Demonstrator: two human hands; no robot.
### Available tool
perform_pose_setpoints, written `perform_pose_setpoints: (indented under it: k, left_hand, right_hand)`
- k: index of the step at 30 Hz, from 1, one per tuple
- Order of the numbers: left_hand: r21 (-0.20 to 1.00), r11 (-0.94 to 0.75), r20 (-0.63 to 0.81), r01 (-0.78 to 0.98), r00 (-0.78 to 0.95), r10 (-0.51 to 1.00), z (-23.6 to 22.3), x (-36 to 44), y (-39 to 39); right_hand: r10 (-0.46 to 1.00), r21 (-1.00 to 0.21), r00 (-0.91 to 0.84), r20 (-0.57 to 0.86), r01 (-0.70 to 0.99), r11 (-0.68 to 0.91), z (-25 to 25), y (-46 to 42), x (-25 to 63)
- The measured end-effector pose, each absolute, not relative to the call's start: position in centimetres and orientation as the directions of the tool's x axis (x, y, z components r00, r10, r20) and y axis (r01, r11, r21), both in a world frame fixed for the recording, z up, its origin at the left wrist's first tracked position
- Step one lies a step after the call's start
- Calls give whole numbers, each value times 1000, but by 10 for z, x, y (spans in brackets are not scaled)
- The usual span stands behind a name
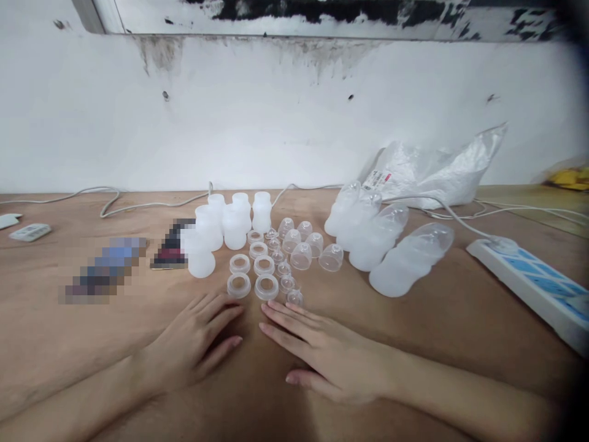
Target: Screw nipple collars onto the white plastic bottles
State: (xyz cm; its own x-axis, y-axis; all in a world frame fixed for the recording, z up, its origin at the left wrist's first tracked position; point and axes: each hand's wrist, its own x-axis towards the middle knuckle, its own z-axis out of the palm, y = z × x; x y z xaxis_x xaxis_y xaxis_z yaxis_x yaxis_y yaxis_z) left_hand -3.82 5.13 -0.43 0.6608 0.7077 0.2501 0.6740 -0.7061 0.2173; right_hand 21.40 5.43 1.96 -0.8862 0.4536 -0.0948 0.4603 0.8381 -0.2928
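My left hand [205, 328] rests on the wooden table with its fingers spread a little and nothing in them. Flat on the wood, my right hand [317, 344] has its fingers stretched toward the collar rings [266, 287], which lie in two columns just beyond. Clear bottle nipples [284, 269] form a line beside the rings, the nearest one close to my right fingertips. Several clear dome caps [301, 256] stand behind them. White bottle bodies without tops [235, 227] stand at the back left. To the right, assembled baby bottles [405, 261] stand in a slanting row.
A white power strip [529, 282] with a plugged-in cable lies at the right. Behind the bottles, a clear plastic bag [432, 172] leans by the wall. Two blurred flat items lie at the left, near a small white object [30, 232]. Cables run along the wall.
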Motion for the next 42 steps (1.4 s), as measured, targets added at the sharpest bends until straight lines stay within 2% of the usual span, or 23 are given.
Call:
perform_pose_setpoints:
  k: [5,11,18,21,35,38,40,42]
  left_hand:
    - [294,-699,265,652,646,715,-4,-37,50]
    - [241,-753,146,613,744,652,4,-34,49]
    - [277,-839,-2,469,873,487,16,-36,55]
    - [260,-836,-33,484,869,493,17,-35,56]
    - [234,-843,-26,484,870,492,14,-35,56]
    - [158,-868,20,471,877,479,11,-36,54]
    - [85,-880,116,468,872,475,10,-35,53]
    - [22,-886,271,464,850,452,10,-32,52]
  right_hand:
    - [446,-298,-889,-108,457,838,19,54,214]
    - [419,-349,-903,-91,423,836,18,57,215]
    - [422,-372,-903,-79,419,828,17,58,216]
    - [422,-362,-903,-78,420,833,16,58,216]
    - [410,-302,-910,-67,410,861,14,58,218]
    - [382,-253,-921,74,353,901,9,57,219]
    - [348,-198,-893,286,300,933,6,57,219]
    - [360,-169,-787,501,319,933,3,59,219]
